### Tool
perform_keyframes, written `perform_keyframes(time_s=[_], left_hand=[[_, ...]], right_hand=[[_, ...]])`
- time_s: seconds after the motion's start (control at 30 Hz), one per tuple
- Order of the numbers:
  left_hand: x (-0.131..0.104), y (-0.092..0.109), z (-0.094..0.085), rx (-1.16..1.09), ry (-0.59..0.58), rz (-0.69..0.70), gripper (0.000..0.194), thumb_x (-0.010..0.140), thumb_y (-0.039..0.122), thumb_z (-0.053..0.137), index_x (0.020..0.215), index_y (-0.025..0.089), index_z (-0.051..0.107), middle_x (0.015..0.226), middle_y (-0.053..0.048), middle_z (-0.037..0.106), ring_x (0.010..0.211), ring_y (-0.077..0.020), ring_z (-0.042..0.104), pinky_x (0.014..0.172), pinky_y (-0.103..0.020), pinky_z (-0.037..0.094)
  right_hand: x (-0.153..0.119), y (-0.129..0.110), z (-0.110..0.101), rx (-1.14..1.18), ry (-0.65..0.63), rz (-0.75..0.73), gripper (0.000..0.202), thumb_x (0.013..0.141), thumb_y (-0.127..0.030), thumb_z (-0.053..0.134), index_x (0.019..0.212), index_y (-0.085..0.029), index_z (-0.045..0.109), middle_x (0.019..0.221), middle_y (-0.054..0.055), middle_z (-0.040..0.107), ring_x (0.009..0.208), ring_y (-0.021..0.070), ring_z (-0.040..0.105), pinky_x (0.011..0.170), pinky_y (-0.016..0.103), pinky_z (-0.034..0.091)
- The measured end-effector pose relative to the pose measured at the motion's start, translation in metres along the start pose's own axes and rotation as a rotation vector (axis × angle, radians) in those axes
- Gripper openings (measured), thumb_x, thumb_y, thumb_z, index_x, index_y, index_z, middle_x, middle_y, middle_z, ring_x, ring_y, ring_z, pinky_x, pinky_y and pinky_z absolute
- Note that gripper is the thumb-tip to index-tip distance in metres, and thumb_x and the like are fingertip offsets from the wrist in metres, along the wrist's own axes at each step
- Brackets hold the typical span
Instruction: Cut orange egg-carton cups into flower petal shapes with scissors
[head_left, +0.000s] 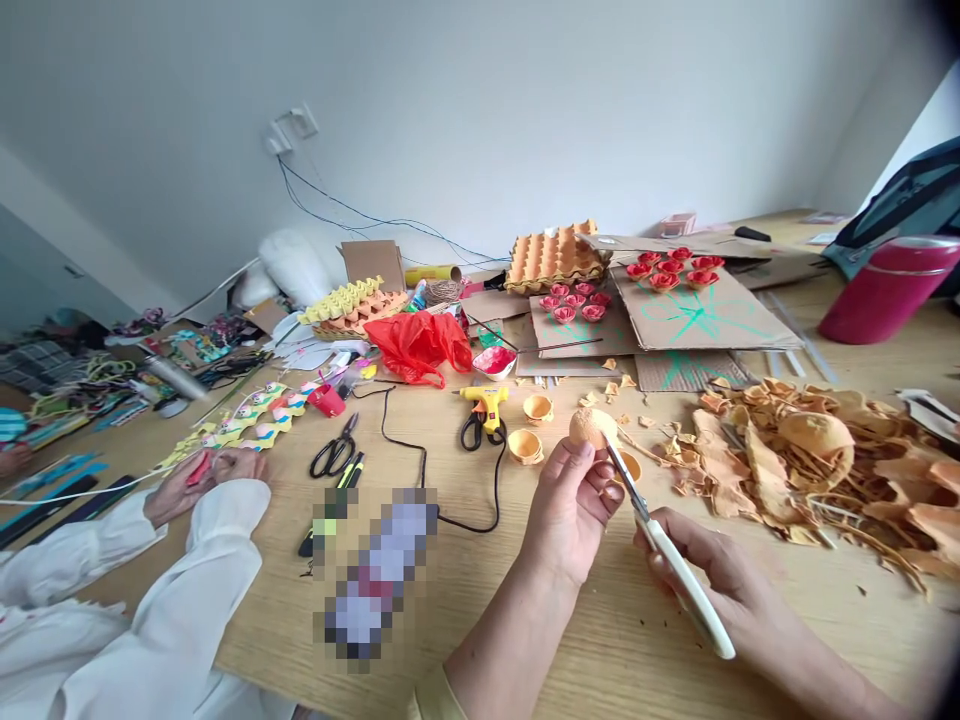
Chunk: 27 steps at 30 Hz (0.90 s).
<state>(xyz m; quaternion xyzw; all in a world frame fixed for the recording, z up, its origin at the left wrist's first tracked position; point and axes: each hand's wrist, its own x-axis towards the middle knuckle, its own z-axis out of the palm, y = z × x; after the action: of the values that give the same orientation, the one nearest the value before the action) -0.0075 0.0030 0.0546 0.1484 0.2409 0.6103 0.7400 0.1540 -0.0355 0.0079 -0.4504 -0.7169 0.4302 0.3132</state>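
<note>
My left hand (574, 505) pinches a rounded orange egg-carton cup (592, 428) with its bottom turned up. White-handled scissors (686, 580) are gripped in my right hand (697, 555), and their blades reach the right edge of the cup. Part of another orange cup (628, 468) shows on the table behind the blades. Two more cut cups, one (526, 447) in front of the other (538, 408), sit just left of my hands. To the right lies a heap of torn egg-carton scraps (757, 460).
A yellow glue gun (484, 405), black scissors (335, 452) and a cutter knife (349, 472) lie left of my hands. Red paper flowers (675, 268) stand on cardboard (705, 320). A pink bottle (889, 290) is at right. At left, another person's hands (217, 475) hold something red.
</note>
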Motion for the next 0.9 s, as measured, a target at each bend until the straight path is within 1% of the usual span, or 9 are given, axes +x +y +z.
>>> perform_keyframes(time_s=[0.13,0.23,0.33,0.5,0.6,0.77,0.9], left_hand=[[-0.001,-0.003,0.000,0.006,0.031,-0.007,0.028,0.068,0.028,0.084,0.079,0.012,0.063,0.078,-0.002,0.062,0.064,-0.0053,0.050,0.055,-0.017,0.038],[0.000,-0.004,-0.001,-0.009,0.071,-0.014,0.031,0.066,0.032,0.084,0.078,0.011,0.065,0.079,-0.004,0.065,0.064,-0.0066,0.051,0.055,-0.019,0.038],[0.000,-0.004,-0.002,-0.006,0.073,-0.006,0.031,0.066,0.032,0.083,0.079,0.012,0.065,0.081,-0.005,0.065,0.064,-0.0069,0.051,0.055,-0.019,0.038],[0.000,-0.004,-0.004,0.022,0.063,0.031,0.030,0.066,0.032,0.084,0.074,0.012,0.062,0.076,-0.001,0.061,0.062,-0.0053,0.047,0.055,-0.018,0.037],[0.000,-0.004,-0.005,0.021,0.054,0.039,0.031,0.067,0.032,0.084,0.074,0.012,0.062,0.073,0.000,0.059,0.062,-0.0051,0.045,0.056,-0.018,0.037],[0.000,-0.003,-0.006,0.009,0.061,0.051,0.030,0.067,0.030,0.084,0.076,0.013,0.061,0.075,-0.001,0.060,0.063,-0.0064,0.048,0.056,-0.019,0.038],[-0.001,-0.001,-0.006,0.045,0.043,0.054,0.031,0.066,0.031,0.085,0.073,0.013,0.060,0.076,-0.002,0.060,0.063,-0.0064,0.047,0.056,-0.020,0.038]], right_hand=[[0.000,0.004,-0.001,0.112,-0.044,0.011,0.034,0.095,-0.051,0.044,0.078,-0.023,0.050,0.068,-0.002,0.051,0.062,0.0159,0.048,0.059,0.028,0.043],[0.000,0.002,-0.002,0.171,-0.066,0.032,0.039,0.094,-0.058,0.043,0.075,-0.023,0.048,0.066,-0.001,0.051,0.060,0.0163,0.047,0.057,0.028,0.041],[0.000,-0.001,-0.003,0.202,-0.073,0.052,0.042,0.093,-0.061,0.043,0.075,-0.023,0.048,0.065,-0.001,0.051,0.059,0.0165,0.047,0.056,0.028,0.040],[0.000,-0.004,-0.003,0.232,-0.069,0.079,0.041,0.092,-0.060,0.046,0.075,-0.023,0.049,0.064,-0.002,0.051,0.059,0.0161,0.046,0.056,0.028,0.040],[0.000,-0.004,-0.002,0.213,-0.067,0.053,0.042,0.092,-0.060,0.046,0.072,-0.023,0.049,0.065,-0.001,0.050,0.059,0.0158,0.045,0.056,0.028,0.040],[0.000,0.001,0.000,0.181,-0.064,0.034,0.041,0.093,-0.058,0.046,0.073,-0.023,0.051,0.066,-0.001,0.051,0.061,0.0157,0.045,0.057,0.027,0.040],[-0.001,0.006,0.001,0.177,-0.064,0.034,0.040,0.093,-0.058,0.046,0.075,-0.023,0.051,0.069,0.000,0.053,0.062,0.0161,0.046,0.058,0.028,0.042]])
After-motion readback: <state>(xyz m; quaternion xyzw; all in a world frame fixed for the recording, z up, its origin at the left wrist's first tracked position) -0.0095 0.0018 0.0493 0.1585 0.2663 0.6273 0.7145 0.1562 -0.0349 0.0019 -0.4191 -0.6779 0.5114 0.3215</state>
